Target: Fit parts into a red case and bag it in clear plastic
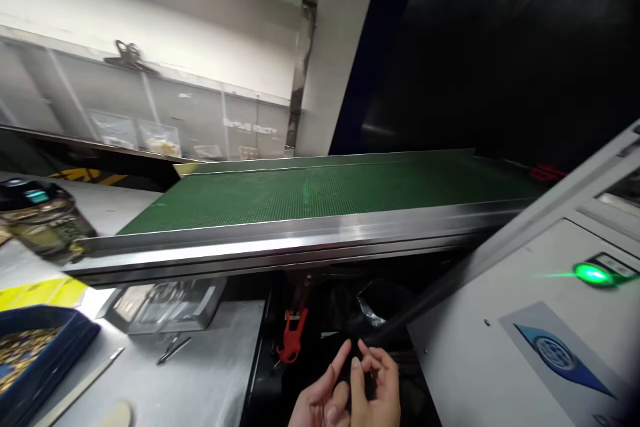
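Observation:
My left hand [324,395] and my right hand [377,383] are close together at the bottom of the head view, in front of the conveyor. One finger of my left hand points up while its other fingers are curled. On my right hand, the thumb stands upright with a gap between it and the bent fingers. I see nothing held in either hand; the inner palms are partly hidden. A red tool [293,337] hangs just left of the hands, beneath the conveyor. Above them runs the green conveyor belt [280,197] with its metal side rail [300,237].
A white machine housing [480,360] with a lit green button [594,273] stands on the right. At left, a metal table [220,367] bears a blue bin [75,330] of small brass-coloured parts, a clear-lidded box [170,310], tweezers [174,349] and a jar [50,223].

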`<action>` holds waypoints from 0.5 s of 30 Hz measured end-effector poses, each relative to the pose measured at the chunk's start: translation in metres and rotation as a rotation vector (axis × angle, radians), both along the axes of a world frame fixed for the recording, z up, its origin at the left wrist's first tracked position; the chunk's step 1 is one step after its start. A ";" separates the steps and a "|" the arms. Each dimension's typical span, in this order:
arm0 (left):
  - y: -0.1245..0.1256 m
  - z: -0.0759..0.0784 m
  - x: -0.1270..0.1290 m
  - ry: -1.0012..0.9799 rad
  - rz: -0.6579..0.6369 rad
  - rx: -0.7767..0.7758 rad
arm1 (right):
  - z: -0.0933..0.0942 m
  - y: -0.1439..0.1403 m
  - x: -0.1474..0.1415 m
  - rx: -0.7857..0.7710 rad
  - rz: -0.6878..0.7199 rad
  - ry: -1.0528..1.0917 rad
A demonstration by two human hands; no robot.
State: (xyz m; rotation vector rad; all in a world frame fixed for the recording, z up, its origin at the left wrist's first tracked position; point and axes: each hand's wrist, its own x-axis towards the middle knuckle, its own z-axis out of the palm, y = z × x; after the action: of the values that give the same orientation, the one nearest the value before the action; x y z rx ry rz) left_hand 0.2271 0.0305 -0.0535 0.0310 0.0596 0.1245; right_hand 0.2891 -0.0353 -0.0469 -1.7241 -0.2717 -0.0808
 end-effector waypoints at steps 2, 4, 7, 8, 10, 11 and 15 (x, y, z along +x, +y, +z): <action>-0.009 0.002 0.012 -0.016 -0.023 -0.009 | 0.006 -0.012 0.011 -0.061 -0.021 -0.025; -0.014 0.004 0.017 -0.037 -0.040 0.000 | 0.008 -0.020 0.021 -0.104 -0.004 -0.041; -0.015 0.006 0.017 -0.042 -0.041 0.020 | 0.005 -0.022 0.029 -0.092 0.084 -0.068; -0.015 0.005 0.016 -0.032 -0.036 0.027 | 0.003 -0.021 0.031 -0.085 0.112 -0.074; -0.015 0.003 0.013 -0.014 -0.030 0.050 | 0.000 -0.018 0.033 -0.084 0.154 -0.074; -0.015 0.001 0.012 -0.007 -0.026 0.064 | -0.001 -0.017 0.033 -0.088 0.167 -0.073; -0.016 -0.006 0.010 0.030 0.001 0.151 | -0.007 -0.018 0.036 -0.077 0.167 -0.124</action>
State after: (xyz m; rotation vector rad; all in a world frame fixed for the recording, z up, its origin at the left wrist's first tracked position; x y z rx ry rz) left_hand 0.2368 0.0145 -0.0599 0.1841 0.0803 0.1294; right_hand 0.3251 -0.0537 -0.0541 -1.7687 -0.5150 -0.0561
